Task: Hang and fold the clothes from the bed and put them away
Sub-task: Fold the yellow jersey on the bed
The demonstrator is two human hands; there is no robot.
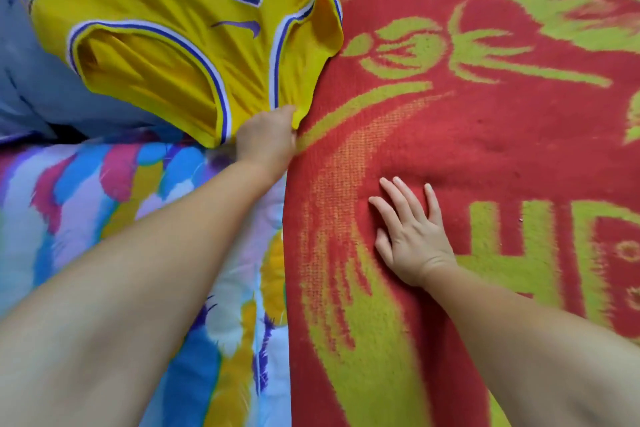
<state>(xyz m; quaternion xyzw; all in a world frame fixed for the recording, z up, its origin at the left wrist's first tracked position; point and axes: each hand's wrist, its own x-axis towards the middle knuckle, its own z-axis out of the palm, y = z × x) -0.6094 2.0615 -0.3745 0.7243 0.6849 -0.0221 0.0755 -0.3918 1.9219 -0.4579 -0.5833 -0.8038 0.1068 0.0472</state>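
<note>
Left hand [266,135] has a closed grip on the shoulder strap of the yellow jersey [166,21] lying at the red blanket [485,121]'s edge, right hand [412,236] flat and open beside it, so best to drag it over smoothly and spread it flat before folding

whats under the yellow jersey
The yellow jersey lies over grey-blue cloth, its right edge on the red blanket. The left hand grips its strap. Whatever lies beneath its middle is covered.

Yellow jersey [166,10] with blue-white trim; red blanket [485,135] patterned green; multicoloured quilt [104,191].
</note>
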